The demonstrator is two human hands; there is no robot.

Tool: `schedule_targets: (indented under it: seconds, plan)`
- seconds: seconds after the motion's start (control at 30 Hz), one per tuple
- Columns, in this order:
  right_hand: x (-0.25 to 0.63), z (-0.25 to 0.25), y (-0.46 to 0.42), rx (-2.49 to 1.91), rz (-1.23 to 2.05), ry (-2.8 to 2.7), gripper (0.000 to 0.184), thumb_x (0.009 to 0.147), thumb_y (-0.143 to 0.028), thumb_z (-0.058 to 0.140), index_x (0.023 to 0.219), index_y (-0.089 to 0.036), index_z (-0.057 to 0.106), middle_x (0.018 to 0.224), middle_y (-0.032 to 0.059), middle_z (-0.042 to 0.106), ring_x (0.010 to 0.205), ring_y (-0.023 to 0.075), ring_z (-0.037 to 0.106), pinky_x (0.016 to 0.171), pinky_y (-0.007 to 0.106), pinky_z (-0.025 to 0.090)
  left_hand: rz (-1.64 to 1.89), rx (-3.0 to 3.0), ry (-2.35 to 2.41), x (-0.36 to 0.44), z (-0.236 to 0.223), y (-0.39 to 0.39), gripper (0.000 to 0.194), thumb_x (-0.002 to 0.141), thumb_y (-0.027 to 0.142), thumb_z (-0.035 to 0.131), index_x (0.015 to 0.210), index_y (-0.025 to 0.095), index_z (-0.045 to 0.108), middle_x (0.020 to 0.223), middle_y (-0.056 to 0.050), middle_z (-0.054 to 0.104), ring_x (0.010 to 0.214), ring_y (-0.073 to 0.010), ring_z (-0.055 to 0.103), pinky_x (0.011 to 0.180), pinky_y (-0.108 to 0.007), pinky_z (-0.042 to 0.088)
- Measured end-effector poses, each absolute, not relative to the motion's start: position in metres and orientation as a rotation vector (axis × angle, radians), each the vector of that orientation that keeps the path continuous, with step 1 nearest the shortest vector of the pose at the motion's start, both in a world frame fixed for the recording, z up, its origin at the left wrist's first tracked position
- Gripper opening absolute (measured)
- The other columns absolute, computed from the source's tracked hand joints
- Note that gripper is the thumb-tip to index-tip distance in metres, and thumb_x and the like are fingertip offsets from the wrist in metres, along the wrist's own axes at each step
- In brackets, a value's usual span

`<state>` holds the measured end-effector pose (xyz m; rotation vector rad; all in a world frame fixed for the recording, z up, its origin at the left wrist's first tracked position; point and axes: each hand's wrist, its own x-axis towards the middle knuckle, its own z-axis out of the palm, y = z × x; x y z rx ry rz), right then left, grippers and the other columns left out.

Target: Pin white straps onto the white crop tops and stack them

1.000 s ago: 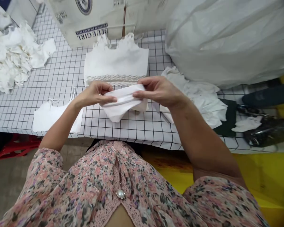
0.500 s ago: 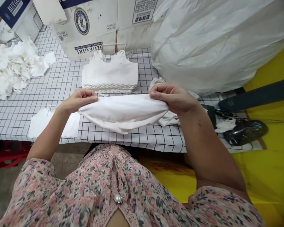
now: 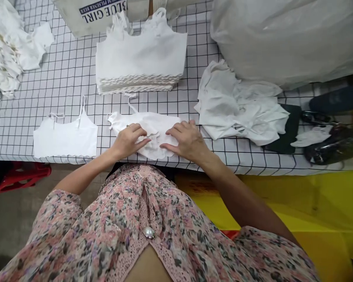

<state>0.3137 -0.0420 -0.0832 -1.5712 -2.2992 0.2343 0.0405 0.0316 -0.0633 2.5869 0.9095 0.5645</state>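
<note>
Grid-print tabletop [image 3: 70,78]: white camisole [image 3: 161,123] now lies flat under left hand [image 3: 128,141] and right hand [image 3: 185,140], both open, palms pressing, no pinch; folded stack [image 3: 139,55] just behind.

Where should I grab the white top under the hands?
Pinch the white top along its far edge, coming from above and the far side. That edge lies flat and uncovered, while the left hand and right hand cover the near part.
</note>
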Motion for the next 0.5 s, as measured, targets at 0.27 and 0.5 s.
schedule_targets:
  seconds: [0.27, 0.5]
  plan:
    - [0.332, -0.092, -0.060, -1.627, 0.469, -1.947, 0.024, 0.103, -0.037, 0.056, 0.086, -0.023, 0.067, 0.084, 0.0088, 0.071, 0.088, 0.0279, 0.063, 0.086, 0.047, 0.051, 0.418, 2.280, 1.060, 0.038, -0.076, 0.058, 0.010, 0.097, 0.013, 0.061, 0.094, 0.017, 0.070, 0.090, -0.006, 0.074, 0.078, -0.0161, 0.066, 0.073, -0.030, 0.053]
    - [0.347, -0.084, -0.030, -1.563, 0.720, -1.441, 0.014, 0.093, -0.030, 0.060, 0.094, -0.027, 0.074, 0.095, 0.0047, 0.074, 0.086, 0.0217, 0.067, 0.083, 0.040, 0.057, 0.457, 2.376, 0.579, 0.041, -0.049, 0.051, 0.012, 0.103, 0.027, 0.063, 0.111, 0.020, 0.068, 0.109, -0.009, 0.075, 0.103, -0.0208, 0.069, 0.092, -0.037, 0.058]
